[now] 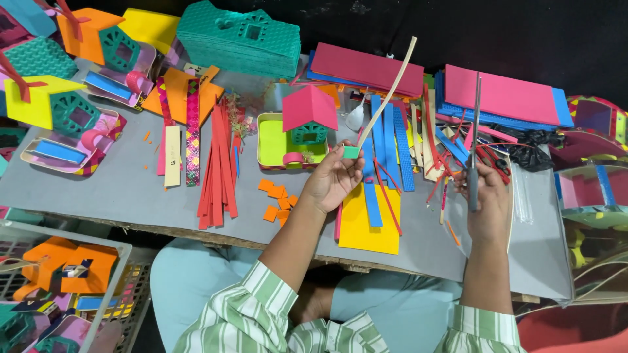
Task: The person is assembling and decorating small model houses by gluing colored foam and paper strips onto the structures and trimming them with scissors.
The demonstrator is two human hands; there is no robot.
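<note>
My left hand [333,178] pinches a small green foam piece [351,152] together with a long thin cream strip [387,95] that rises up and to the right. My right hand [485,196] grips the dark handle of a long, thin metal tool [475,124] held upright. A small craft house with a pink roof [307,108] sits on a lime-green tray [269,140] just left of my left hand. A yellow foam sheet [369,229] lies below my left hand.
Red strips [219,163] and orange foam bits [276,199] lie on the grey board [118,189]. Blue strips [392,140], pink sheets [500,95] and a teal sheet stack [239,39] sit behind. Finished houses [52,98] line the left; a wire basket [62,274] holds more.
</note>
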